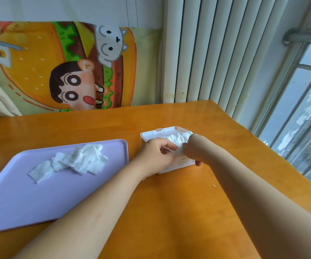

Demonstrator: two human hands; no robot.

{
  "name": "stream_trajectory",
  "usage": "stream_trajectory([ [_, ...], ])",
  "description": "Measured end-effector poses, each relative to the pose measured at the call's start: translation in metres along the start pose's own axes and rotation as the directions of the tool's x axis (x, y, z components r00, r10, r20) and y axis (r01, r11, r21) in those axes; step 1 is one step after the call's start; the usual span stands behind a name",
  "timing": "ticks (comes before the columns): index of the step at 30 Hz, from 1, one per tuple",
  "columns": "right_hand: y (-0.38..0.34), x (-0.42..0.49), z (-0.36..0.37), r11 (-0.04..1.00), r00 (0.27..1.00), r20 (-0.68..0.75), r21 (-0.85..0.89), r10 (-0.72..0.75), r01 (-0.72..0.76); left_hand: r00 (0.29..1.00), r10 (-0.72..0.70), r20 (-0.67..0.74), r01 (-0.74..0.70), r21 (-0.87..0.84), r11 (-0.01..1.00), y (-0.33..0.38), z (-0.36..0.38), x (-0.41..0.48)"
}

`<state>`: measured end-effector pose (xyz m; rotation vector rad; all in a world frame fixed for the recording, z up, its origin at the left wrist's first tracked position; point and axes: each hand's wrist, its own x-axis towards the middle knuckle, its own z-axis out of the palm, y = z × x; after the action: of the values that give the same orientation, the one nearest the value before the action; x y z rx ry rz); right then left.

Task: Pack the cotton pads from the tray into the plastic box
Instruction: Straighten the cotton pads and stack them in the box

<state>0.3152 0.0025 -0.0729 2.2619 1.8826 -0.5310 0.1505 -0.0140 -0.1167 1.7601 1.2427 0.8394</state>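
On the table [169, 212], the tray [29, 199] lies at 9 o'clock of the box [151, 133], just apart. Loose pads [72, 161] lie on the tray's far half. Packed pads [177, 138] stand in the box (left hand [154, 157] and right hand [194, 148] pinch them at its near end).

orange wooden table [169, 212] | cartoon burger cloth [66, 68] | white blinds [216, 53] | barred window [304, 113]

My left hand [156, 156] and right hand [192, 152] meet over a small white rectangular plastic box [177, 164] on an orange wooden table [169, 212], pinching the square white cotton pads [176, 139] packed inside. Left of the box, a lilac plastic tray [38, 199] holds a loose heap of pads [76, 161].
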Motion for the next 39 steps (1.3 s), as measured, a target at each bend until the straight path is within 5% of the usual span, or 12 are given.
stream_trajectory([
  [3, 0.004, -0.004, 0.006, 0.989, 0.985, -0.154, 0.136, 0.073, -0.052, 1.0, 0.025, 0.011, -0.025, -0.015, 1.0, 0.001, 0.0, -0.004],
  [6, -0.002, -0.019, 0.001, 0.999, 0.885, -0.464, 0.026, 0.044, -0.036, 0.993, 0.098, -0.067, -0.101, -0.042, 0.994, -0.005, -0.007, -0.013],
  [10, -0.046, -0.034, 0.006, 0.927, 0.771, -0.611, 0.159, -0.178, 0.34, 0.959, 0.18, -0.218, -0.175, 0.045, 0.984, -0.024, -0.036, -0.034],
  [14, -0.113, -0.044, 0.036, 0.684, 0.776, -0.53, 0.426, -0.343, 0.593, 0.949, 0.166, -0.267, -0.109, 0.217, 0.97, -0.054, -0.088, -0.06],
  [23, -0.195, -0.03, 0.085, 0.689, 0.84, -0.268, 0.482, -0.472, 0.541, 0.849, 0.001, -0.528, 0.307, 0.497, 0.812, -0.124, -0.196, -0.1],
  [31, -0.207, -0.002, 0.092, 0.629, 0.875, -0.184, 0.631, -0.447, 0.454, 0.91, -0.022, -0.414, 0.19, 0.369, 0.91, -0.139, -0.178, -0.094],
  [39, -0.173, -0.011, 0.099, 0.657, 0.84, -0.321, 0.524, -0.437, 0.542, 0.934, -0.072, -0.35, 0.185, 0.303, 0.935, -0.131, -0.163, -0.1],
])
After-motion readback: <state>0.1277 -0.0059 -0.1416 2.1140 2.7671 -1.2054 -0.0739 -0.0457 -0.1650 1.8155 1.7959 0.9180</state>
